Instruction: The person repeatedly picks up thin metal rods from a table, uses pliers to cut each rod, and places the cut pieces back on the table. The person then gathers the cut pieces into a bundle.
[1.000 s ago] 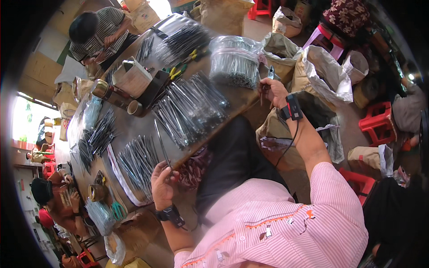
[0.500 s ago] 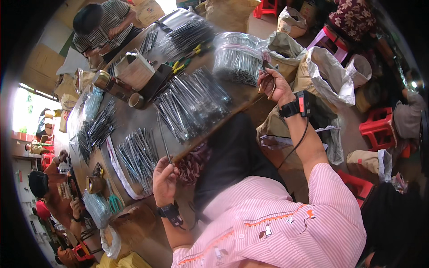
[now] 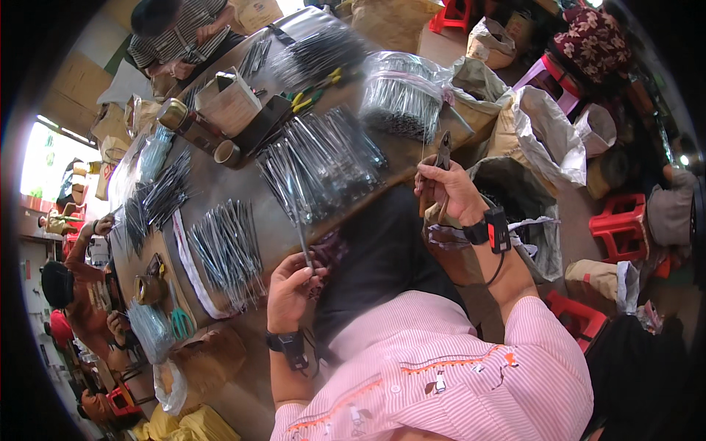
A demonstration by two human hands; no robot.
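My left hand (image 3: 290,292) is closed at the table's near edge, pinching the lower end of a thin dark strip (image 3: 304,239). The strip's upper end overlaps a wide pile of similar shiny strips (image 3: 320,165). Off to the right of the table edge, my right hand (image 3: 457,192) is wrapped round a pair of pliers (image 3: 443,150), jaws pointing up. A smaller pile of strips (image 3: 224,253) lies left of my left hand. Beyond my right hand stands a bundle of strips in clear plastic (image 3: 401,95), tied with a pinkish band.
A white box (image 3: 229,103), a flask (image 3: 174,116) and yellow-green-handled pliers (image 3: 303,101) sit mid-table. Teal-handled scissors (image 3: 182,323) lie at the left. Open sacks (image 3: 540,136) and red stools (image 3: 620,220) crowd the right. Two co-workers sit across and left.
My left hand has shifted right with the strip, which now crosses the big pile's lower end. My right hand has lowered slightly, and the pliers have turned jaws-up.
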